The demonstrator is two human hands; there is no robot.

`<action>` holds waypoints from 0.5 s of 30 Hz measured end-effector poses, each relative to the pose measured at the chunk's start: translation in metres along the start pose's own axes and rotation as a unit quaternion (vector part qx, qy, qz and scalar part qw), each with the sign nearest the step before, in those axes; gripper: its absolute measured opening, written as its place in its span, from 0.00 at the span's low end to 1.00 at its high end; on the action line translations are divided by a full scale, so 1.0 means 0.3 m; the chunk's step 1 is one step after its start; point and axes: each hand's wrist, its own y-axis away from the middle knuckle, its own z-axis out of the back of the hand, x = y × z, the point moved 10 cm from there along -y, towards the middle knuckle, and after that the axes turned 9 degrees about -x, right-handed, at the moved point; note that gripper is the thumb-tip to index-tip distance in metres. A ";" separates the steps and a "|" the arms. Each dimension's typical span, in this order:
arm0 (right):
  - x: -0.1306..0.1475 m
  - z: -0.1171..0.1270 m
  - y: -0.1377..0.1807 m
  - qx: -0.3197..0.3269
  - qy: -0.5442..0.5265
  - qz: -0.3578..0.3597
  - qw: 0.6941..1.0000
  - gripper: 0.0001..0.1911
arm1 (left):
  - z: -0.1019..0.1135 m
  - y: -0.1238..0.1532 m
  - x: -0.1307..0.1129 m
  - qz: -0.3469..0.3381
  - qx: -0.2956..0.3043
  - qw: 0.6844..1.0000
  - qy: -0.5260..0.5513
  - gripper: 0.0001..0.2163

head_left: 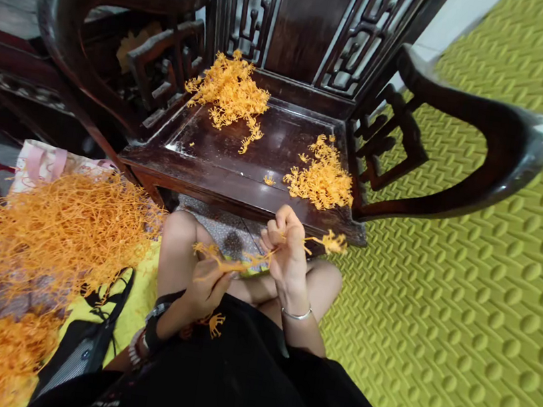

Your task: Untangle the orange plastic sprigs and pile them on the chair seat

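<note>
An orange plastic sprue strip point(232, 265) with small parts on it runs between both hands above my knees. My left hand point(206, 289) is closed round its lower end. My right hand point(288, 249) pinches the upper end, where a small orange cluster point(333, 242) sticks out to the right. On the dark wooden chair seat point(217, 155) in front of me lie two heaps of small orange pieces, one at the back left point(231, 93) and one at the front right point(323, 177). A small orange piece point(215, 323) lies on my black clothing.
A big tangle of orange sprues point(60, 228) is piled on my left, spilling over a black bag point(81, 338) and a pink-strapped bag point(47, 162). The chair's curved arms point(466, 110) flank the seat. A green textured mat point(466, 291) covers the floor to the right.
</note>
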 end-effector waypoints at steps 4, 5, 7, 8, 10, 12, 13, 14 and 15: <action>0.106 0.005 0.016 -0.022 -0.032 0.060 0.997 0.33 | -0.029 0.029 -0.003 0.033 0.049 0.998 0.007 0.17; 0.132 0.018 0.022 -0.041 -0.042 0.078 0.995 0.33 | -0.030 0.033 -0.002 0.050 0.063 0.997 0.016 0.17; 0.167 0.046 0.037 -0.082 -0.051 0.101 0.990 0.34 | -0.030 0.037 0.002 0.083 0.091 0.991 0.042 0.16; 0.178 0.063 0.045 -0.107 -0.050 0.108 0.987 0.34 | -0.027 0.036 0.004 0.097 0.103 0.988 0.055 0.16; 0.191 0.093 0.058 -0.152 -0.035 0.116 0.981 0.34 | -0.022 0.033 0.001 0.113 0.125 0.983 0.078 0.15; 0.210 0.118 0.073 -0.190 -0.010 0.130 0.973 0.34 | -0.018 0.033 -0.006 0.126 0.144 0.977 0.098 0.15; 0.223 0.122 0.079 -0.196 0.006 0.139 0.971 0.34 | -0.018 0.035 -0.010 0.133 0.154 0.973 0.106 0.14; 0.236 0.119 0.082 -0.193 0.025 0.146 0.970 0.34 | -0.017 0.038 -0.014 0.139 0.162 0.970 0.115 0.14; 0.249 0.114 0.083 -0.185 0.044 0.150 0.970 0.34 | -0.016 0.041 -0.020 0.146 0.168 0.967 0.122 0.14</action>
